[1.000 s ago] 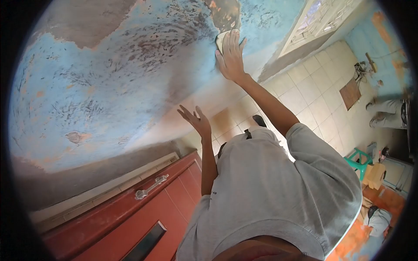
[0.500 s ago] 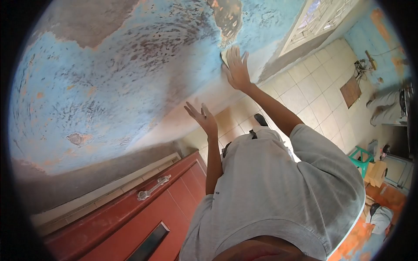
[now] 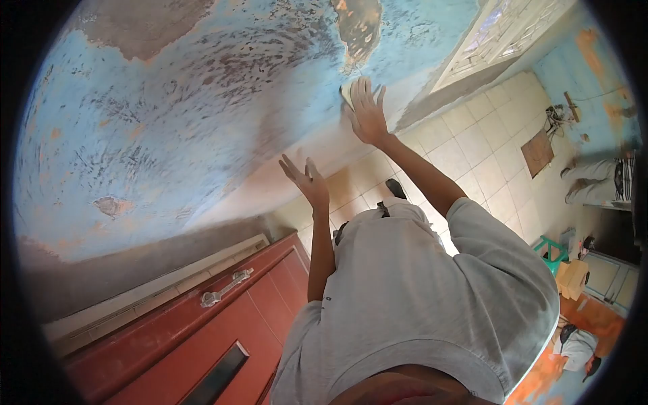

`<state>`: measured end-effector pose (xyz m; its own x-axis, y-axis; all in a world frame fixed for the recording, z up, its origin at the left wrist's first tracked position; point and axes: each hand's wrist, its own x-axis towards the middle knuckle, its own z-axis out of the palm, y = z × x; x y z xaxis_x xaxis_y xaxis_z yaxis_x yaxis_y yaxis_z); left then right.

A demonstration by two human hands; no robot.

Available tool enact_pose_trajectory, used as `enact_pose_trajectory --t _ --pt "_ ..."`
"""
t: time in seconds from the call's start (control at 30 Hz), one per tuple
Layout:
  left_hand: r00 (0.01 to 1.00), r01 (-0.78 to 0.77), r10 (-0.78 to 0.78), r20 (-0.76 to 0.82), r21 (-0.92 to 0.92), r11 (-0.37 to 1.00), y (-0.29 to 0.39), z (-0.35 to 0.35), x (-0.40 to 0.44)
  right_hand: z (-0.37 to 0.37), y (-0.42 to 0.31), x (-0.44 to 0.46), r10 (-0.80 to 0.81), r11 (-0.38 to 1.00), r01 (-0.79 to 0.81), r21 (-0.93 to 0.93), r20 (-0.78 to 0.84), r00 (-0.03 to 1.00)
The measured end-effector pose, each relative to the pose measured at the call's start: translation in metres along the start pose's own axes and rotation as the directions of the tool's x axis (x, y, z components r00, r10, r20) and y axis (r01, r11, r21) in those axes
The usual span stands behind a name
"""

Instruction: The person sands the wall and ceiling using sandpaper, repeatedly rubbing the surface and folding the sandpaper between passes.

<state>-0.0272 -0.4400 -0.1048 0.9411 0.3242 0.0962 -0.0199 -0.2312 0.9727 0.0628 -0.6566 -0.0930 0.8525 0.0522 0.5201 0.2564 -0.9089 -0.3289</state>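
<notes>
Basically, right hand point(image 3: 368, 113) has a pale pad point(image 3: 347, 93) pinned flat against the blue wall point(image 3: 223, 142). Its fingers lie long and nearly straight over the pad, little finger splayed off to the side. Pad pokes out past the fingers on the left side in view, just below a bare patch point(image 3: 359, 30) of wall. Left hand point(image 3: 309, 183) is up near the lower wall, fingers spread wide; can't tell if the tips touch it. Wall is blotchy, blue paint with dark scuffs and grey-brown areas.

Red door point(image 3: 270, 304) with a metal handle point(image 3: 226, 288) sits at lower left, window grille point(image 3: 503, 30) at upper right. Pale tiled floor point(image 3: 472, 145) below, brown board point(image 3: 538, 154) lying on it. Green stool point(image 3: 552, 248) stands far right beside a tan box point(image 3: 572, 279). Another person's legs point(image 3: 590, 179) show at the right edge, well apart from both hands.
</notes>
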Motion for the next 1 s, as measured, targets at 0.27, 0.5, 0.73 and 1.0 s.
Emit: enact_pose_trajectory --t 0.27,0.5,0.73,1.0 --pt "0.998 0.048 -0.049 -0.029 -0.022 0.999 0.001 0.005 0.004 0.009 -0.006 -0.005 0.017 0.999 -0.012 0.035 -0.135 0.991" --pt "0.998 -0.067 0.067 0.000 0.036 0.997 -0.002 0.005 0.004 -0.056 -0.035 0.064 0.002 0.993 0.032 0.116 -0.287 0.958" --pt "0.995 -0.096 0.097 -0.015 0.061 0.994 0.006 0.006 0.007 0.017 -0.012 -0.008 -0.086 0.996 0.087 -0.021 0.045 0.995" --pt "0.999 -0.008 0.012 -0.037 0.084 0.996 -0.001 0.007 0.004 -0.030 -0.040 0.048 -0.005 0.997 0.028 0.073 -0.286 0.958"
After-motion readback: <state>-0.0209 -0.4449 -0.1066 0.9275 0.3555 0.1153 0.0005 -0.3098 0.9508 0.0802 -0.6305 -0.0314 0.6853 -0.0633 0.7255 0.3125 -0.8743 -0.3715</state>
